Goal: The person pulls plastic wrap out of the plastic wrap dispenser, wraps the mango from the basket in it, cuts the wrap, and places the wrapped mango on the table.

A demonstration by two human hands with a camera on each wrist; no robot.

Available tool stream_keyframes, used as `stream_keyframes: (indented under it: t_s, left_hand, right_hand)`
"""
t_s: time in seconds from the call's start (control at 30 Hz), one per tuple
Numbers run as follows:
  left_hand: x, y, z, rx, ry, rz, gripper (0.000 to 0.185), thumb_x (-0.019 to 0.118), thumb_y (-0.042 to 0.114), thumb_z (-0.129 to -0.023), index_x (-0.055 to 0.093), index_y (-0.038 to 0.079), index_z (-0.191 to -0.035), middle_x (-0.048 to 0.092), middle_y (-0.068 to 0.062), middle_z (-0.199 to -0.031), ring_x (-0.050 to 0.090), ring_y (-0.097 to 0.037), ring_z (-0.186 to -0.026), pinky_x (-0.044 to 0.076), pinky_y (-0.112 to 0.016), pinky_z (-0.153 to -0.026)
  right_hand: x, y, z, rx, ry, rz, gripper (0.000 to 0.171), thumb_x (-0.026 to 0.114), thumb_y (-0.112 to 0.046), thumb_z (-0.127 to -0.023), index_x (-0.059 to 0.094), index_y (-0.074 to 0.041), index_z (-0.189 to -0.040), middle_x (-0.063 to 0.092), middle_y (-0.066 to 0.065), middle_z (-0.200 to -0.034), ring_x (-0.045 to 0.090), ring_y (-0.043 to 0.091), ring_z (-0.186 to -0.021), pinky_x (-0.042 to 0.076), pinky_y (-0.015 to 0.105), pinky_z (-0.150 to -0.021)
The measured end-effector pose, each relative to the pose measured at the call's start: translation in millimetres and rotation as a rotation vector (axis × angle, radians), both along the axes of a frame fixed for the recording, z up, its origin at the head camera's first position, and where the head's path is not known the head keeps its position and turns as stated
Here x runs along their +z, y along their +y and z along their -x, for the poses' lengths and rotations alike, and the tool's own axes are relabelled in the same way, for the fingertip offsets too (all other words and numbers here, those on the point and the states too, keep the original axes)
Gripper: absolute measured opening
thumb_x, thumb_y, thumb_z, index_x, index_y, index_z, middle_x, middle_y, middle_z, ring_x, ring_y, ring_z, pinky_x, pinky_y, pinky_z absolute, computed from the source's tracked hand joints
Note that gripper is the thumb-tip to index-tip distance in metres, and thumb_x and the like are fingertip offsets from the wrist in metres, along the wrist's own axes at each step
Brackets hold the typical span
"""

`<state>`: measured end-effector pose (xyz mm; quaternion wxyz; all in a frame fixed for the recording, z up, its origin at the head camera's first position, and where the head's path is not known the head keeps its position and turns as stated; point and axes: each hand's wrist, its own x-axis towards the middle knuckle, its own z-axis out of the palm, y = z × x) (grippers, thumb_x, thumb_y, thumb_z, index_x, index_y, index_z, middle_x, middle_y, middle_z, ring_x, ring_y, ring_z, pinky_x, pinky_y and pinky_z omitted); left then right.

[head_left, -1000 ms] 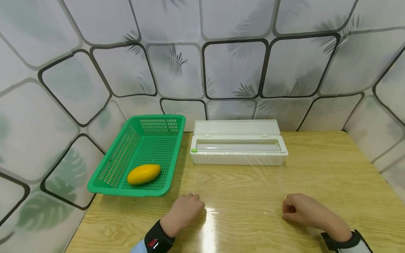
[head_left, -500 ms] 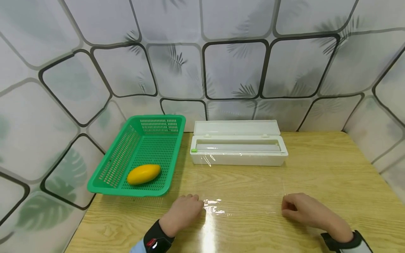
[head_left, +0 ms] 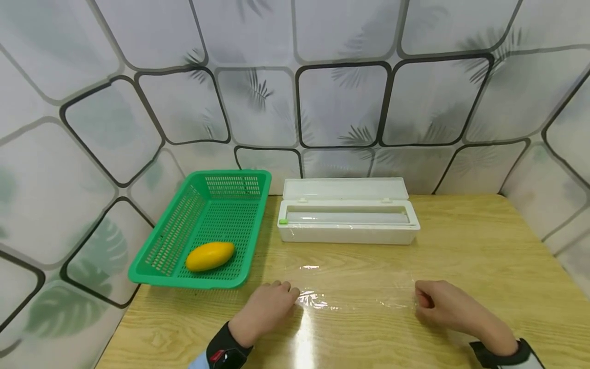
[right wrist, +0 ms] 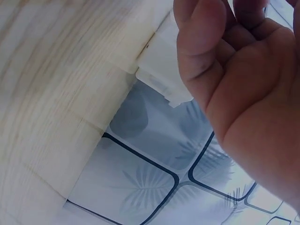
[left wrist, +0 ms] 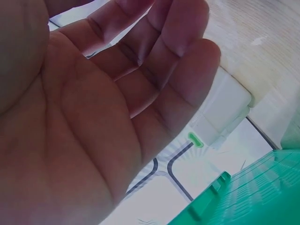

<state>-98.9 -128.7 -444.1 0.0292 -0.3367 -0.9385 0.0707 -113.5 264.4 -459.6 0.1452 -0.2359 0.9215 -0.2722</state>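
Observation:
A clear sheet of cling film (head_left: 314, 299) spreads low over the table between the two hands, showing mainly as bright glints and a faint edge. My left hand (head_left: 268, 309) holds its left side with bent fingers, knuckles up. At the other side my right hand (head_left: 446, 308) pinches the film, fingers curled in. Behind the sheet stands a white cling film dispenser (head_left: 348, 235) with its lid raised, a roll (head_left: 345, 217) inside and a green slider (head_left: 283, 222) at its left end. In the wrist views the fingertips' hold on the thin film is hidden.
A green plastic basket (head_left: 193, 282) stands at the left, a yellow mango-like fruit (head_left: 210, 256) lying in it. The wooden table (head_left: 484, 241) runs back to a patterned wall covering (head_left: 343, 102). Bands are strapped round both wrists.
The film stretched from the dispenser's front has come away and settled between the hands as a loose sheet. My right hand has shifted slightly right; my left hand stays almost in place.

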Motion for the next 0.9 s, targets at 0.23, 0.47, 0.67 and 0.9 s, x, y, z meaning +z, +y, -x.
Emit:
stream_keyframes:
  t_s: [0.23, 0.47, 0.67, 0.9]
  left_hand:
    - [0.3, -1.2, -0.4, 0.002, -0.008, -0.016, 0.015, 0.075, 0.024, -0.086, 0.067, 0.014, -0.094, 0.060, 0.000, -0.078, 0.057, -0.014, -0.066, 0.046, -0.025, -0.052]
    - [3.8, -4.8, 1.3, 0.008, -0.002, -0.036, 0.015, 0.074, 0.024, -0.087, 0.065, 0.014, -0.094, 0.058, 0.001, -0.076, 0.056, -0.014, -0.065, 0.044, -0.025, -0.050]
    - [19.3, -16.3, 3.4, -0.021, 0.046, -0.164, 0.018, 0.073, 0.022, -0.089, 0.058, 0.013, -0.084, 0.048, 0.004, -0.070, 0.046, -0.011, -0.059, 0.036, -0.020, -0.047]
    - [39.8, -38.5, 7.3, -0.019, 0.081, -0.358, 0.021, 0.071, 0.011, -0.090, 0.052, 0.013, -0.079, 0.038, 0.006, -0.068, 0.037, -0.008, -0.058, 0.033, -0.019, -0.050]
  right_hand:
    - [-1.2, 5.6, -1.1, 0.014, -0.005, 0.001, 0.032, 0.072, -0.010, -0.085, 0.044, -0.017, -0.072, 0.032, -0.013, -0.063, 0.031, -0.002, -0.054, 0.026, 0.020, -0.051]
    - [2.0, 7.1, -1.2, -0.015, 0.004, -0.006, 0.029, 0.071, -0.012, -0.087, 0.046, -0.017, -0.073, 0.036, -0.013, -0.063, 0.034, -0.002, -0.053, 0.029, 0.020, -0.051]
    - [6.0, 8.2, -0.6, -0.064, 0.008, -0.020, 0.031, 0.070, -0.014, -0.090, 0.044, -0.017, -0.074, 0.035, -0.011, -0.063, 0.034, 0.000, -0.053, 0.030, 0.020, -0.051]
    - [8.8, 7.7, 2.2, -0.086, 0.039, -0.004, 0.031, 0.071, -0.016, -0.091, 0.044, -0.017, -0.074, 0.035, -0.011, -0.063, 0.034, 0.000, -0.053, 0.031, 0.020, -0.051]
